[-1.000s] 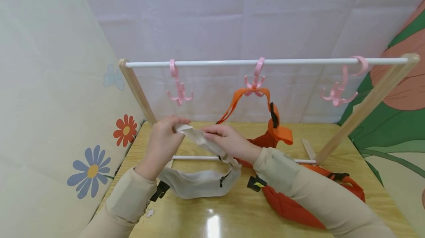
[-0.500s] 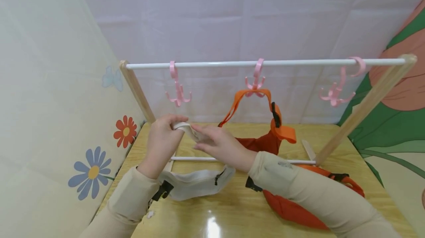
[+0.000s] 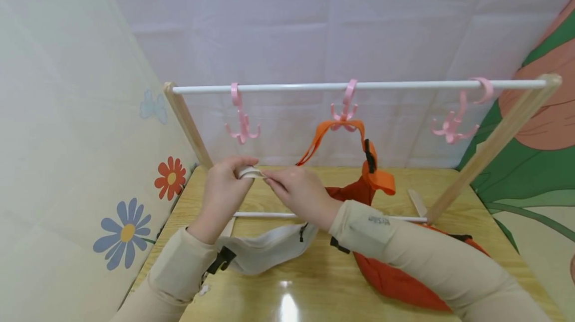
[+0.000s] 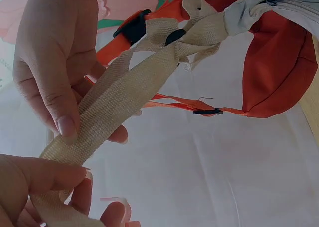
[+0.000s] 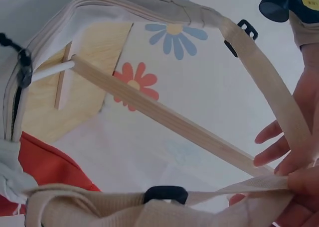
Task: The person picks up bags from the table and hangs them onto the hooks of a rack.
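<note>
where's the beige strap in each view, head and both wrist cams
Head: beige strap at centre-left, pinched between both hands.
Left wrist: beige strap runs diagonally from lower left to top centre.
Right wrist: beige strap runs down the right side.
Shared landmark: orange bag.

A wooden-posted rack with a white top rail (image 3: 359, 84) stands on the glossy wooden counter (image 3: 287, 292). Three pink plastic multi-pronged hooks hang at eleven (image 3: 241, 122), twelve (image 3: 346, 107) and two o'clock (image 3: 455, 122). An orange fabric waist bag (image 3: 382, 277) hangs by its strap from the middle hook, its body on the counter.
</note>
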`<state>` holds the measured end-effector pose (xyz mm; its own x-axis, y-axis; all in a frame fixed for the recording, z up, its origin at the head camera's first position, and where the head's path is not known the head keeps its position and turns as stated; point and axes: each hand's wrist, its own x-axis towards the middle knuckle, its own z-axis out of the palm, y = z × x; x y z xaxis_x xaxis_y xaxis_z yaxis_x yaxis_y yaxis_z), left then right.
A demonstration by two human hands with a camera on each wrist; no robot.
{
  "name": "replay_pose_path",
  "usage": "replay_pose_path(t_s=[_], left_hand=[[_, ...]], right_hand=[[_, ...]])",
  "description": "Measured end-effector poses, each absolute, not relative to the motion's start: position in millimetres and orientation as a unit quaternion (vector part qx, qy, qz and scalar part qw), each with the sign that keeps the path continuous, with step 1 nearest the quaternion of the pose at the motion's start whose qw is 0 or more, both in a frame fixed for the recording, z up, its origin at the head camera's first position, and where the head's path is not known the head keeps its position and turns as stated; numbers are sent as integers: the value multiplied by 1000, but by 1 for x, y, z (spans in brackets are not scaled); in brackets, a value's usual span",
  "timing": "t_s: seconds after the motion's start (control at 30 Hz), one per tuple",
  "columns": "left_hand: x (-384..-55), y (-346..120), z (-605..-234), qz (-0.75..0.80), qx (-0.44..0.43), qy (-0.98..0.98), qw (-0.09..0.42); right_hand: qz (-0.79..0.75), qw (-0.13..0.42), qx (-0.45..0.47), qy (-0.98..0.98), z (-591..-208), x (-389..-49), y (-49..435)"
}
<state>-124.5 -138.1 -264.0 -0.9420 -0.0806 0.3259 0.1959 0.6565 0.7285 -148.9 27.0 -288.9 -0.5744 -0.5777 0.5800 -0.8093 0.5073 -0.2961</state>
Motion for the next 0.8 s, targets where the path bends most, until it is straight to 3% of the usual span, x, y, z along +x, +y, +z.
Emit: replay_pose_path(t_s=[0.13, 0.43, 0.8], left_hand=[[-123, -141, -269, -407, -72, -893, 177], [-121, -147, -280, -345, -153, -888, 264], [-114, -156, -290, -273, -142, -912, 272]], right_hand=[[274, 222, 402, -845, -289, -152, 29], [282, 231, 387, -847, -288, -153, 32], [278, 242, 376, -850, -284, -155, 36]])
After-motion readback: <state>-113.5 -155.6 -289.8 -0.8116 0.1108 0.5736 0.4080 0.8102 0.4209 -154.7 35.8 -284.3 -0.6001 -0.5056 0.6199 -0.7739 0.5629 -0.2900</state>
